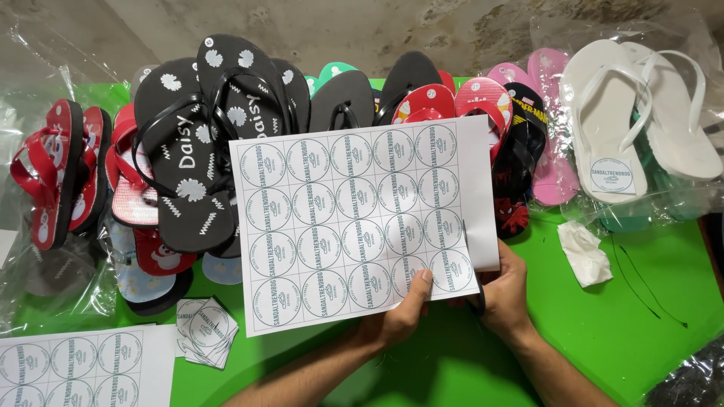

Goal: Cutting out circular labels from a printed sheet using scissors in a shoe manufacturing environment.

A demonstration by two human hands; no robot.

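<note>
**Desk:** What is in the hands?

**Photographer:** A white paper sheet printed with rows of round grey-ringed labels, held up over a bright green table. The left hand grips the sheet's lower edge near its right corner, thumb pressed flat on the printed face, the other fingers curled behind it. The right hand sits just beside it at the sheet's lower right corner, fingers folded around a pair of black-handled scissors. The blade runs up along the sheet's right side, next to the last column of labels. How far the blades stand apart cannot be made out.

**Desk:** And around them?

**Photographer:** Behind the sheet, a row of foam flip-flops lines the far edge of the table: black flip-flops with white daisy prints at left, red flip-flops in clear plastic wrap beyond them, red and pink pairs in the middle, white flip-flops with a round label stuck on one sole at right. A small stack of cut square labels lies on the green surface below and left of the sheet, well apart from the hands. A second printed label sheet rests flat at the lower left corner. A crumpled white tissue lies near the right hand.
</note>
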